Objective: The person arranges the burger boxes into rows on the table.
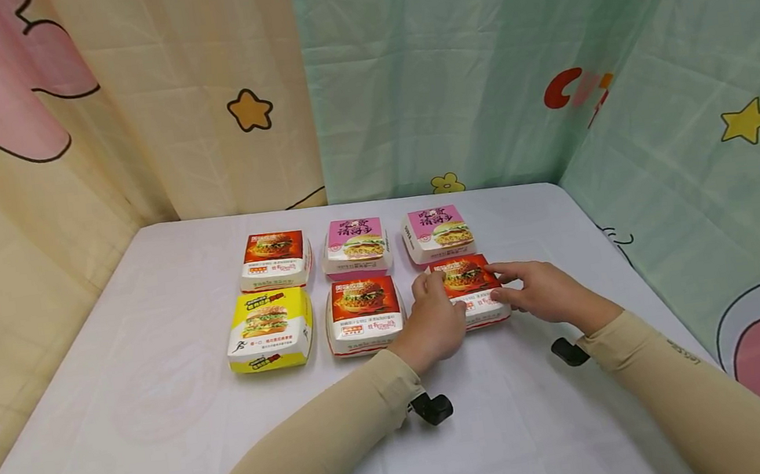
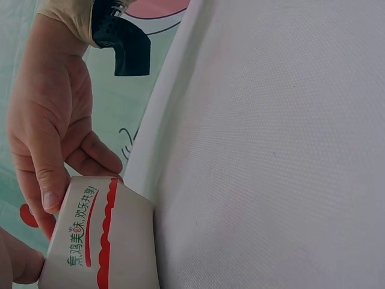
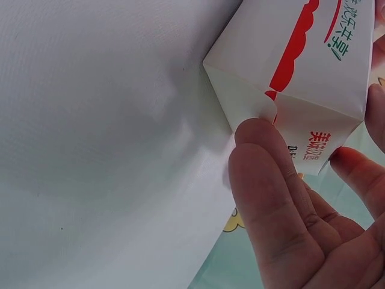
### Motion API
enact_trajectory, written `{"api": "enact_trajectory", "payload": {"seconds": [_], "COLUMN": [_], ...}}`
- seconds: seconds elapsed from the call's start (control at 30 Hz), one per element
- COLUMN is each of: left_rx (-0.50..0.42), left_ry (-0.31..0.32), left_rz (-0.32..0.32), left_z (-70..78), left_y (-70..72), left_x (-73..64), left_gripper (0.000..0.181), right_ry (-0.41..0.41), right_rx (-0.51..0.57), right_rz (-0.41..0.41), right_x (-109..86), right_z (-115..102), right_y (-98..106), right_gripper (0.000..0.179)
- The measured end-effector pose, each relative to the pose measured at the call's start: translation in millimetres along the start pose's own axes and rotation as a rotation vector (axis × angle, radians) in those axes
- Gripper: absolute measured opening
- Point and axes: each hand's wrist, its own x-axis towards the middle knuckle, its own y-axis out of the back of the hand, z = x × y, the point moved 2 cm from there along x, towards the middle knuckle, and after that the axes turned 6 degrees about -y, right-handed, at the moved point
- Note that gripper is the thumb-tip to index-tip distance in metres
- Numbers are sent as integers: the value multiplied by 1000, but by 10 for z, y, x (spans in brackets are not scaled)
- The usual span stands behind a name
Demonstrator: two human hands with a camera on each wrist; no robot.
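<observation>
Both hands are at a red-and-white burger box (image 1: 468, 280) in the front right of the group. My left hand (image 1: 436, 323) grips its left side, and its thumb (image 2: 24, 260) shows at the box edge in the left wrist view. On the opposite side my right hand (image 1: 545, 292) holds the box with thumb and fingers. In the right wrist view, the right fingers (image 3: 264, 192) lie along the white side wall, close over the table. Another red-and-white burger box (image 1: 364, 310) stands just left of the left hand.
A yellow burger box (image 1: 269, 329) stands front left. Behind are a red-and-white box (image 1: 274, 259) and two pink ones, a middle box (image 1: 356, 246) and a right box (image 1: 439, 232). Patterned curtains (image 1: 444, 63) border the white table (image 1: 162, 430).
</observation>
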Motion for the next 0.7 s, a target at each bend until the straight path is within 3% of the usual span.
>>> {"api": "enact_trajectory", "payload": {"seconds": [0.47, 0.7], "left_rx": [-14, 1], "left_ry": [8, -36], "left_rz": [7, 12], "left_z": [-29, 19], "left_y": [-15, 39], "left_x": [19, -22], "left_gripper": [66, 69], "right_ry": [-2, 23], "right_rx": [-1, -47], "right_rz": [-4, 57], "right_x": [3, -20], "right_z": [-5, 11], "right_y": [0, 76], "right_gripper": [69, 65]}}
